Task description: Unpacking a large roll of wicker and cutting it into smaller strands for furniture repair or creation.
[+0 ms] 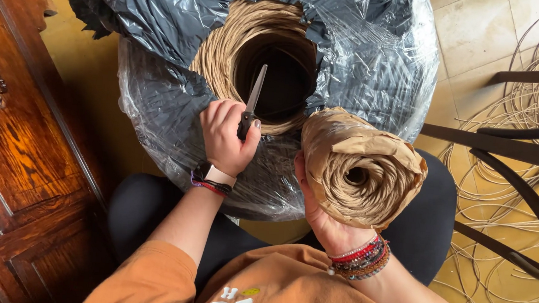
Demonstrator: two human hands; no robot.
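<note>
- Head view: I see my left hand (pixel 225 137) closed around a knife (pixel 251 99), its blade pointing up over the hollow centre of a big cord coil (pixel 239 35) wrapped in grey plastic (pixel 165 11).
- My right hand (pixel 322 215) grips a smaller paper-wrapped roll (pixel 360 170), just right of the coil.
- A wooden cabinet (pixel 16 153) stands left of the coil.

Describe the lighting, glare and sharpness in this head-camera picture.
Head view: soft daylight, brightest on the floor tiles at upper right; pale glare streaks on the plastic wrap around the big cord coil; its hollow centre is in deep shadow; the left hand with the knife and the right hand holding the paper-wrapped roll are sharp; the wooden cabinet sits darker.
</note>
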